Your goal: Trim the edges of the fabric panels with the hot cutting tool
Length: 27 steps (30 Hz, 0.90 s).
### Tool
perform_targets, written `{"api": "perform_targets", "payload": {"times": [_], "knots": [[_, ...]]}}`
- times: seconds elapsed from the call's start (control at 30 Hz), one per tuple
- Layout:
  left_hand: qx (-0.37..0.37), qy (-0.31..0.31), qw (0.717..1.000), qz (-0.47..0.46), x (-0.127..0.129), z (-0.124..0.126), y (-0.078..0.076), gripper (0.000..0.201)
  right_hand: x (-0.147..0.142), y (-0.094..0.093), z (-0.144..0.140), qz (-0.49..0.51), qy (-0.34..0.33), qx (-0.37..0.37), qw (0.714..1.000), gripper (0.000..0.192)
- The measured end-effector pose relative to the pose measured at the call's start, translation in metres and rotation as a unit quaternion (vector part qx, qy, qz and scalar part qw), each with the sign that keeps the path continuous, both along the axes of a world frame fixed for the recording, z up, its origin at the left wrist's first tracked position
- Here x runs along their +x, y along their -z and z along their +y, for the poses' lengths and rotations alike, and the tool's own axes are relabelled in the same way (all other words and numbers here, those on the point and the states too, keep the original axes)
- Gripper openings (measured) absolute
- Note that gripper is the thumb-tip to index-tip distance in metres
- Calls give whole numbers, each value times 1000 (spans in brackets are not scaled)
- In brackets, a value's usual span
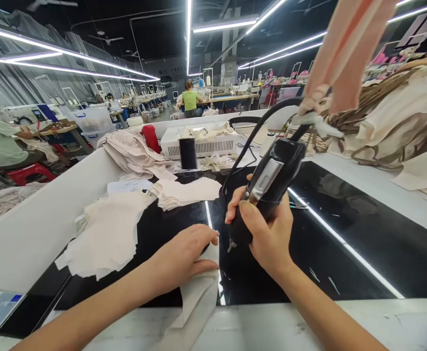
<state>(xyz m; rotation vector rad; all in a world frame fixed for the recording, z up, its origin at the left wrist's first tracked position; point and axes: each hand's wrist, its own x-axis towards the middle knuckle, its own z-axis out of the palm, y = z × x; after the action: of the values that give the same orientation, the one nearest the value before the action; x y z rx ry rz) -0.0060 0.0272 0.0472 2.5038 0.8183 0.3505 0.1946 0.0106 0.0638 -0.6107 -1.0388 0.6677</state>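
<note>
My right hand (pixel 268 234) grips a black hand-held electric tool (pixel 272 180) with a silver trigger plate, tip pointing down toward the black glass table (pixel 345 219). Its black cable (pixel 257 126) loops upward and away. My left hand (pixel 186 253) lies flat on a cream fabric piece (pixel 199 297) that hangs over the table's near edge. The tool's tip sits just right of the left hand's fingertips, above the fabric's upper edge.
Stacks of cream fabric pieces (pixel 106 234) (pixel 186 192) lie left and behind. A white machine box (pixel 202 141), a black cylinder (pixel 188 153) and a red bottle (pixel 150 137) stand at the back. Piled garments (pixel 399 117) fill the right. Other workers sit at far tables.
</note>
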Motion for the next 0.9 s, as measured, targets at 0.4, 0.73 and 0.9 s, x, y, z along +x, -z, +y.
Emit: {"api": "perform_targets", "payload": {"times": [0.4,0.73,0.9], "knots": [[-46,-2,995,90,-13,9,7,42,-17,-1,4,-10,-9,-24,1000,28],[1,25,994,108,-18,10,5,40,-22,5,7,-18,-5,-36,999,29],[0,24,992,121,-17,11,3,37,-25,6,7,-18,-11,-38,999,30]]}}
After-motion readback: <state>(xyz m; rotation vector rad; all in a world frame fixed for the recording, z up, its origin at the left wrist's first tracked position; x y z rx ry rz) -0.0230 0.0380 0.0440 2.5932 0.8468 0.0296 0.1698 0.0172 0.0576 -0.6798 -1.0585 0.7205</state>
